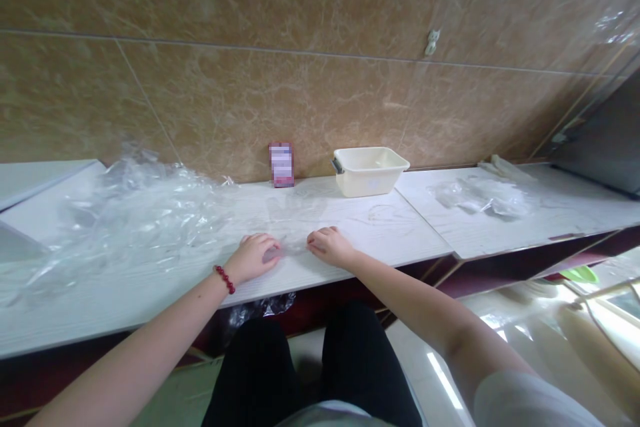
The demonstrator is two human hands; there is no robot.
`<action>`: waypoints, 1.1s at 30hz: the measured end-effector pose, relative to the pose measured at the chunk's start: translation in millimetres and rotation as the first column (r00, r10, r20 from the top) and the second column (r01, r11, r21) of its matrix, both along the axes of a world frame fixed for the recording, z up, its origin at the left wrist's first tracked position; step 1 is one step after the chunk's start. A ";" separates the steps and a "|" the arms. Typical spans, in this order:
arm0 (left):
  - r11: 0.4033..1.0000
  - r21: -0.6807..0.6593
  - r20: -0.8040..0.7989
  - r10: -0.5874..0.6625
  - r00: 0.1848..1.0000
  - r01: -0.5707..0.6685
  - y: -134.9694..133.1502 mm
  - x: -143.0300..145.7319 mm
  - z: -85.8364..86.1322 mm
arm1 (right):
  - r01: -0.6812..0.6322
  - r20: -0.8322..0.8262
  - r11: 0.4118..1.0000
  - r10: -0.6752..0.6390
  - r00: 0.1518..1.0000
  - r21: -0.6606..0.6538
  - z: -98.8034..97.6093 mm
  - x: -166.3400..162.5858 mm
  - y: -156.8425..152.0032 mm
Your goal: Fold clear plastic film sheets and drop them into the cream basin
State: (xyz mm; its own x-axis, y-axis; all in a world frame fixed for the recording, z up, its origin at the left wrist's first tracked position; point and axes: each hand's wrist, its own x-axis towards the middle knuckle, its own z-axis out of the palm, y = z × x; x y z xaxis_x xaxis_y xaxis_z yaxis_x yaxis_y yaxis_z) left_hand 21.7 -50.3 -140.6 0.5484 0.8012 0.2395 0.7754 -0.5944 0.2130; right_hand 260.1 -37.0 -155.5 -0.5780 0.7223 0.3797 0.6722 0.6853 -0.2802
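My left hand (254,255) rests on the white tabletop (380,227) with its fingers curled, a red bead bracelet (225,278) on the wrist. My right hand (330,245) lies close beside it, fingers also curled. Both hands pinch the near edge of a clear plastic bag (293,223) that lies flat on the table between them and stretches away from me. A big heap of crumpled clear plastic bags (135,213) sits just left of my left hand.
A cream plastic basin (369,170) stands at the back by the brown marble wall, with a small pink box (281,164) to its left. More crumpled plastic (480,197) lies on the adjoining board at right. A bag hangs under the table edge (260,307).
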 end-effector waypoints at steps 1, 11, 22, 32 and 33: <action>1.000 0.013 -0.028 -0.008 1.000 0.008 -3.5 0.7 3.9 | -0.012 -0.019 1.000 0.012 1.000 0.017 2.6 1.5 0.1; 0.989 0.137 -0.074 0.070 0.995 -0.059 -41.2 79.9 -16.9 | -0.207 -0.019 0.968 0.206 0.978 -0.139 20.3 -21.9 51.0; 0.981 0.129 -0.113 0.157 0.981 -0.142 -49.5 92.6 -29.3 | -0.211 0.347 0.960 0.263 0.900 -0.182 -16.3 -35.0 94.8; 0.983 0.142 -0.121 0.135 0.983 -0.118 -48.4 91.7 -30.9 | 0.002 0.394 0.983 0.071 0.916 -0.183 -13.6 -38.5 149.6; 0.983 0.143 -0.120 0.135 0.984 -0.118 -48.5 91.6 -30.1 | 0.017 0.389 0.984 0.055 0.919 -0.179 -14.3 -38.5 154.4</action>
State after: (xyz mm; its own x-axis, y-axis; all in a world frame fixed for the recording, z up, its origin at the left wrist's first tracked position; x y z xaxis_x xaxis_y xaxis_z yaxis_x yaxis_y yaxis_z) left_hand 113.3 -98.8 -170.7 0.4778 0.8313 0.2839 0.8618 -0.5062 0.0317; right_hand 221.7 117.4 -169.8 -0.6681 0.7440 -0.0113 0.7401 0.6628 -0.1140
